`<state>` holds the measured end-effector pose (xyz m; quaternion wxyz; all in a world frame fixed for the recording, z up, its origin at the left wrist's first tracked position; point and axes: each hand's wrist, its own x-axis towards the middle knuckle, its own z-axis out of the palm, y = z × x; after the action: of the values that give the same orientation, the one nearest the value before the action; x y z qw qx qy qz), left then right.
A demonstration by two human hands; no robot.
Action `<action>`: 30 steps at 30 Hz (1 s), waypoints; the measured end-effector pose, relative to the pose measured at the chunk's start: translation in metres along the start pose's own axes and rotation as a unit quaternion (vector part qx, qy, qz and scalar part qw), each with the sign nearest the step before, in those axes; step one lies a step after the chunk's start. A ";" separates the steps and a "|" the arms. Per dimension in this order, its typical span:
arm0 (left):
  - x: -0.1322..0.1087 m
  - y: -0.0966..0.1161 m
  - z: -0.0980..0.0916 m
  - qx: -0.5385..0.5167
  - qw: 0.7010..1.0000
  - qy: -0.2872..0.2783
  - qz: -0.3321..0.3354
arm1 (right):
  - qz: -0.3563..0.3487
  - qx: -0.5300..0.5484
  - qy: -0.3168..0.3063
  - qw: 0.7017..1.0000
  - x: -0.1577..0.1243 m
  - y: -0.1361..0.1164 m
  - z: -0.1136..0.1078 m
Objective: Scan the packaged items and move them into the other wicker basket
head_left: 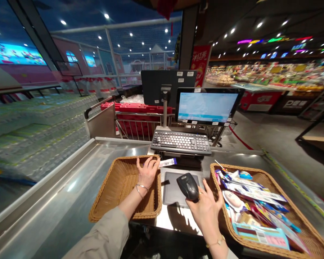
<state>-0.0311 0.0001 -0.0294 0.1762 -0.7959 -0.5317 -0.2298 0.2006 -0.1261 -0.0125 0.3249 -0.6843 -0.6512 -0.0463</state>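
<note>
My left hand (148, 172) reaches over the left wicker basket (124, 187), its fingers closed on a slim white packet (167, 162) with a purple end that sticks out to the right, past the basket's rim. In my right hand (206, 208) is a black handheld barcode scanner (188, 186), its head pointing up and left, above a grey pad (169, 192) on the counter. Just right of that hand, the right wicker basket (214, 172) holds several packaged goods, among them long wrapped packets (255, 190), an oval white pack (233, 199) and a light-blue pack (259, 235).
A black keyboard (180, 141) stands behind the pad, below a lit screen (207, 106) and a second monitor (162, 84) turned away. Beyond the metal counter (78, 183) is a cart (139, 126) with red goods. Stacked bottle packs (37, 133) line the left.
</note>
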 end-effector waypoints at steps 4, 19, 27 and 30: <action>0.004 0.009 0.003 -0.001 1.000 0.024 0.016 | 0.007 0.002 0.006 1.000 0.002 -0.002 -0.003; 0.012 0.032 0.002 0.019 0.987 0.144 0.068 | 0.010 0.011 0.014 1.000 0.003 -0.003 -0.007; 0.013 0.036 0.003 0.009 0.988 0.136 0.068 | 0.017 0.015 0.018 1.000 0.002 -0.001 -0.006; 0.015 0.037 0.004 0.005 0.988 0.135 0.069 | 0.015 0.011 0.025 1.000 0.002 -0.001 -0.006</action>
<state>0.0087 -0.0005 -0.0254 0.2659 -0.7913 -0.4484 -0.3196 0.2026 -0.1278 -0.0064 0.3491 -0.6891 -0.6329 -0.0514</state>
